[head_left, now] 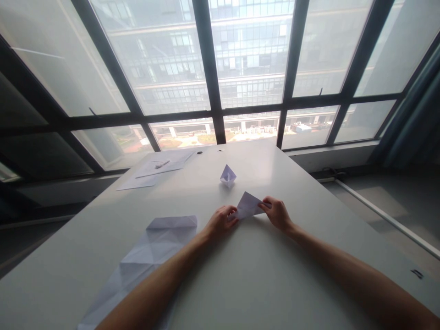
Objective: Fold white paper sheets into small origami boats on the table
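The folded paper [248, 207] is located on the near side of the paper boat [228, 176], offset slightly right. Its long axis runs crosswise between the hands, peak pointing away from the person. The left hand [222, 221], nearer the boat, has thumb and curled fingers closed on the left corner. The right hand [276, 213], farther right of the boat, pinches the right corner, fingers bent.

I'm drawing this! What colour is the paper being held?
The paper looks white, faintly purple, in the head view.
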`<state>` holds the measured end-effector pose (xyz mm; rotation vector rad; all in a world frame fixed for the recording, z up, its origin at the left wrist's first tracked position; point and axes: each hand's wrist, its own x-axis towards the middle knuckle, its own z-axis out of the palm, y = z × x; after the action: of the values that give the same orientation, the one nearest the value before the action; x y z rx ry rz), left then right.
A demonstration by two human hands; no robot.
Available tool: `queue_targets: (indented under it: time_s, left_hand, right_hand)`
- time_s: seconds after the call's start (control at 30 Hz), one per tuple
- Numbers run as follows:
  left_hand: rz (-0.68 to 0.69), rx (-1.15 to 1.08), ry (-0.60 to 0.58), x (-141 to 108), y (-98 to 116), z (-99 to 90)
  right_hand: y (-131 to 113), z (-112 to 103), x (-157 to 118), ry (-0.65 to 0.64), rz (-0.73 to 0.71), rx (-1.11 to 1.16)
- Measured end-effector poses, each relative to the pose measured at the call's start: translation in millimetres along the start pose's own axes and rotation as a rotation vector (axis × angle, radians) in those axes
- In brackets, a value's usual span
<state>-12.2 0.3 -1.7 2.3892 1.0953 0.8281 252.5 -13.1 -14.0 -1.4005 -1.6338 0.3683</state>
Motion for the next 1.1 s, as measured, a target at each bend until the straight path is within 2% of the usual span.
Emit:
queue_targets:
  time_s: [0.23,0.4,0.83,0.97,1.1]
  left_hand:
    - [-0.143,-0.158,-0.006,1.2,-7.1,0.2]
    - [-0.130,-0.169,-0.022,1.5,-6.4,0.6]
    - [-0.088,0.040,0.118,3.8,-12.4,4.4]
    - [-0.105,-0.002,0.109,3.1,-16.3,5.4]
    - [-0.136,-0.164,0.108,4.1,-17.4,3.9]
  right_hand:
    - [-1.3,-0.3,-0.2,-0.008,-0.002,-0.017]
    - [-2.3,-0.6,-0.3,-0.013,0.001,-0.026]
    - [1.7,0.3,0.0,-0.034,0.024,-0.037]
    - [1.2,-0.2,0.2,-0.035,0.013,-0.008]
    - [1.0,-0.9,1.2,-0.029,0.016,0.011]
